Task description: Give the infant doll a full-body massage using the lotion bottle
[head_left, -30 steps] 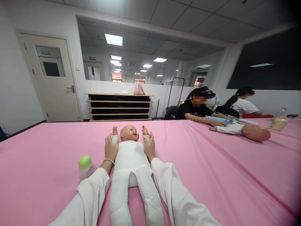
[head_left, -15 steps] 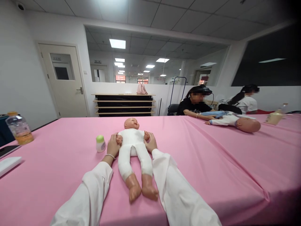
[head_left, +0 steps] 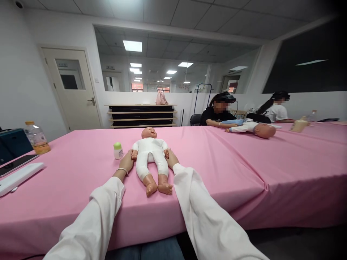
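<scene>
A baby doll (head_left: 150,151) in a white cloth body lies on its back on the pink tablecloth (head_left: 81,180), feet towards me. Its arms reach down along its sides. My left hand (head_left: 127,163) is closed round the doll's hand at the left of the picture, with a beaded bracelet on the wrist. At the other side my right hand (head_left: 172,159) grips the doll's other hand. The fingers of both my hands are partly hidden. Just left of my left hand stands a small white bottle with a green cap (head_left: 118,151).
At the left are a drink bottle (head_left: 38,139), a phone (head_left: 16,165), a white case (head_left: 21,177) and a dark blue box (head_left: 15,144). Across the table at the right, a person (head_left: 219,112) handles another doll (head_left: 252,128). A pale yellow bottle (head_left: 299,124) stands beyond it.
The doll's arms have gone from bent up beside its chest to stretched down along its sides, my hands still on them. The view has shifted, showing the table's front edge.
</scene>
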Tool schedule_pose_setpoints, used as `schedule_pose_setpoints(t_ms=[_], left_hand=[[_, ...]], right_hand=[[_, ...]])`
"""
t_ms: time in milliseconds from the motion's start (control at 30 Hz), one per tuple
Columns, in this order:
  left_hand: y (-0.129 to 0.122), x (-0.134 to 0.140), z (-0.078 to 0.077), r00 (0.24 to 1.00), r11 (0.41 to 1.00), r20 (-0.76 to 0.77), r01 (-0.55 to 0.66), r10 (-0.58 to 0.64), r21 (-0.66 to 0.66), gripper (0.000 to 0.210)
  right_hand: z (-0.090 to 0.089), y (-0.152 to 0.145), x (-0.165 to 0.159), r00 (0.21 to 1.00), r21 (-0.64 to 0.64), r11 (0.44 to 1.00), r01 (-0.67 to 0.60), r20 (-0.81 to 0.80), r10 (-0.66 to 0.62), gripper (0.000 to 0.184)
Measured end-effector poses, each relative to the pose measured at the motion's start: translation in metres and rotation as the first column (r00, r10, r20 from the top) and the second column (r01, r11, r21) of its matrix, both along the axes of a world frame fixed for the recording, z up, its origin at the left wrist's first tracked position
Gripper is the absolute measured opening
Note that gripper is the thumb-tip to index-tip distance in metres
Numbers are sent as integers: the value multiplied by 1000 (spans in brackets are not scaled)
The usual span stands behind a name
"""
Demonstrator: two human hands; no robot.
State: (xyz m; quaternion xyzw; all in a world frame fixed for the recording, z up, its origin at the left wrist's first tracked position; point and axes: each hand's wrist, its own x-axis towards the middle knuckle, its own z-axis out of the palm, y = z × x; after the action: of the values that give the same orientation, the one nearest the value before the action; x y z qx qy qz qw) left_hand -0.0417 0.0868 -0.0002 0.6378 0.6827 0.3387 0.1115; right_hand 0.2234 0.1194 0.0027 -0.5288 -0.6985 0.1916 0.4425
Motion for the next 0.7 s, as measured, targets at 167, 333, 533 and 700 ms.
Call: schedule_pose_setpoints(t_ms=[167, 333, 533, 700], left_hand=[[23, 8, 0, 987, 971, 148, -94, 62, 219, 54], [64, 22, 17, 952, 915, 289, -200, 98, 349, 48], [131, 24, 19, 918, 852, 288, -371, 274, 371, 39], [165, 15, 0, 945, 954, 166, -295, 282, 55, 42]], right_hand=[[6, 22, -2, 988, -32, 997, 71, -133, -75, 55], [25, 63, -12, 938, 129, 974, 188, -316, -140, 49], [36, 125, -28, 872, 39, 903, 427, -283, -400, 47], [23, 149, -36, 894, -62, 910, 409, -171, -414, 56]])
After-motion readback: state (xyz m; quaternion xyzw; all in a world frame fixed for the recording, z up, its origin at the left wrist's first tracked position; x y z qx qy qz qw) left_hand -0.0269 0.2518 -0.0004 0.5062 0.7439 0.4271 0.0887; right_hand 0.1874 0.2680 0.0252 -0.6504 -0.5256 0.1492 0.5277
